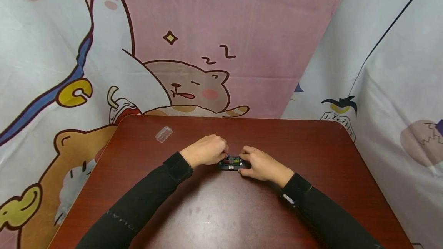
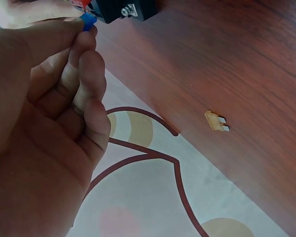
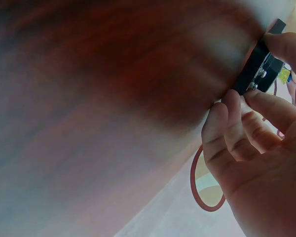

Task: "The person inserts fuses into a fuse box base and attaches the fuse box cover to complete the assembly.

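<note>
A small black fuse box with colored blade fuses in it lies on the table in front of me. My left hand is at its left end, pinching a blue blade fuse between thumb and index finger. A red fuse shows right beside that blue one. My right hand grips the box's right end, thumb on one side and fingers on the other. Metal screw terminals show along the box's side in the right wrist view.
A clear plastic cover lies near the table's back left. In the left wrist view, a loose tan blade fuse with two metal prongs lies on the brown table. Cartoon-printed cloth hangs behind the table's back edge.
</note>
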`<state>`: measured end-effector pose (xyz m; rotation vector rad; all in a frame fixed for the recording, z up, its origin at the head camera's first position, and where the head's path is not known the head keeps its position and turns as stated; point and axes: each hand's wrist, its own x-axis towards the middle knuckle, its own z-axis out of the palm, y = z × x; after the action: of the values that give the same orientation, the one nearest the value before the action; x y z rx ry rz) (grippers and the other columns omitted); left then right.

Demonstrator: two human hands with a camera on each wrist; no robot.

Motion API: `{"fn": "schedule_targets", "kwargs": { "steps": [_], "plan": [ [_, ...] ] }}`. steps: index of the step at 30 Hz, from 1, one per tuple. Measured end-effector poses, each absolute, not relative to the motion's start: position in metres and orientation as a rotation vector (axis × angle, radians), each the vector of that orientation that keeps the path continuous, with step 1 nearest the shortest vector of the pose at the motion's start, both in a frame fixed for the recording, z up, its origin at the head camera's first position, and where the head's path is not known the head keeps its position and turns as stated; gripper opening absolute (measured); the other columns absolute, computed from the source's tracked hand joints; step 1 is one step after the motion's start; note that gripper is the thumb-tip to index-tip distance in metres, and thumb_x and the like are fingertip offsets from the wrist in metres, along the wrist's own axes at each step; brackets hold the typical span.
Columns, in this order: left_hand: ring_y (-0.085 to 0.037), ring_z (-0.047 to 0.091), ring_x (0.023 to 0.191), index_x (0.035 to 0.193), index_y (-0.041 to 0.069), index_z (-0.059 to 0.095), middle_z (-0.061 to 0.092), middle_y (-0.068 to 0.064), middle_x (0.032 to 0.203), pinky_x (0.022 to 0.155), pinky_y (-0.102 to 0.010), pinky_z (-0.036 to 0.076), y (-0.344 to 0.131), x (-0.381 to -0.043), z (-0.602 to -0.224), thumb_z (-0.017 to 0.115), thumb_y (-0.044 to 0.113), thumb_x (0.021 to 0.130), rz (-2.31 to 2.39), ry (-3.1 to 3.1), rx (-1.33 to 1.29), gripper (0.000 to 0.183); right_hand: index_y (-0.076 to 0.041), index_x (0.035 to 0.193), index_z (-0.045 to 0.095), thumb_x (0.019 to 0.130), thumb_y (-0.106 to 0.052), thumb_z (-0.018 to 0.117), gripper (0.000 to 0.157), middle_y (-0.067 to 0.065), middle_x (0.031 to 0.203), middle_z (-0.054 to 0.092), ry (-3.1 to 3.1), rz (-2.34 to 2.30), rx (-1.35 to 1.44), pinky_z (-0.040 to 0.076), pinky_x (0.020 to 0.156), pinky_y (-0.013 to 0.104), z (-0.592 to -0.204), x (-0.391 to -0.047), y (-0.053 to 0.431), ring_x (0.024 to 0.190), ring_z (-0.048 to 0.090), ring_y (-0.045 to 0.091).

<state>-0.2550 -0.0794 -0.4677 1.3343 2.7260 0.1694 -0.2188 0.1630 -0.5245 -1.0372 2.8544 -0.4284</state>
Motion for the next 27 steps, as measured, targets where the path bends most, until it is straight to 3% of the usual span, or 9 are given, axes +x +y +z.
{"fn": "schedule_targets", "kwargs": {
  "steps": [27],
  "plan": [
    [-0.006,0.055,0.066,0.088,0.023,0.075,0.063,0.012,0.076,0.070,-0.027,0.049,-0.0791,-0.2549,-0.4705,0.067,0.025,0.094,0.159,2.718,1.349,0.010,-0.012,0.127,0.068,0.086,-0.046,0.072,0.053,-0.008,0.113,0.056,2.867,-0.418,-1.050,0.051,0.082,0.028,-0.5279,-0.2197,0.1638,0.096,0.056,0.005]
  ]
}}
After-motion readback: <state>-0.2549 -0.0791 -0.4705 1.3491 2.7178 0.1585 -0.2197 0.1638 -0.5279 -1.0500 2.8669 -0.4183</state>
